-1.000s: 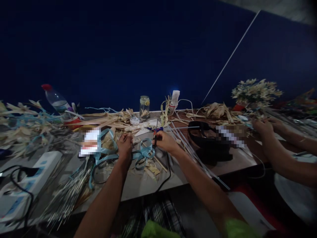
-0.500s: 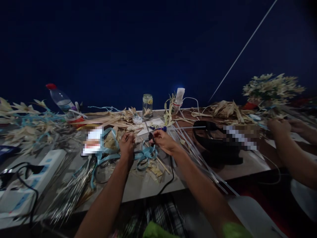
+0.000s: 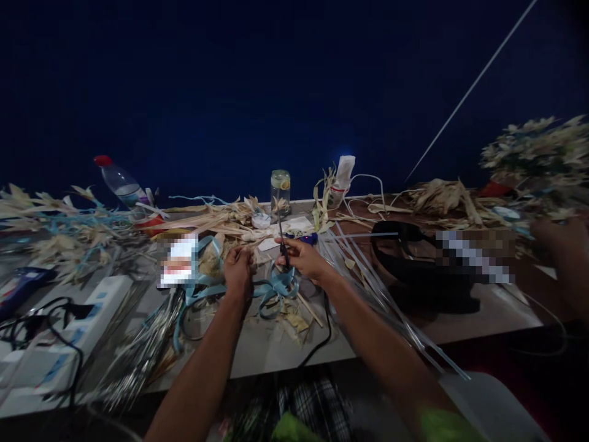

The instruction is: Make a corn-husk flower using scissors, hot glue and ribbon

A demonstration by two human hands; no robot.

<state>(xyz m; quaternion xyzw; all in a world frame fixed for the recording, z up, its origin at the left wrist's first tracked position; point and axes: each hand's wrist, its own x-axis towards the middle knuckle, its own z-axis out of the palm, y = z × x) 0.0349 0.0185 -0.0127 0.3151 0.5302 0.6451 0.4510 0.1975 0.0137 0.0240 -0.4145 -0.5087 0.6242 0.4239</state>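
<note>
My right hand (image 3: pixel 307 259) is closed around a pair of dark-handled scissors (image 3: pixel 283 250), whose thin blades point up and away from me. Just left of it, my left hand (image 3: pixel 237 270) is closed with the fingertips pressed together; whatever is between them is too small to make out. Light blue ribbon (image 3: pixel 281 283) lies in loops on the table below and between both hands. Scraps of dry husk (image 3: pixel 294 322) are scattered nearer to me. Beyond the hands stands a glass jar (image 3: pixel 280 189) with a pale husk flower in front of it.
At the left are a white power strip (image 3: pixel 99 322), a bundle of thin wires (image 3: pixel 142 350) and a tilted plastic bottle (image 3: pixel 120 184). Clear thin rods (image 3: pixel 381 288) and a black strap-like object (image 3: pixel 414 264) lie to the right. A co-worker's blurred hand (image 3: pixel 564 239) is at far right.
The view has turned a little left, so most things sit further right. The scissors stand more upright and the right hand is slightly nearer the blue ribbon. The left hand remains closed.
</note>
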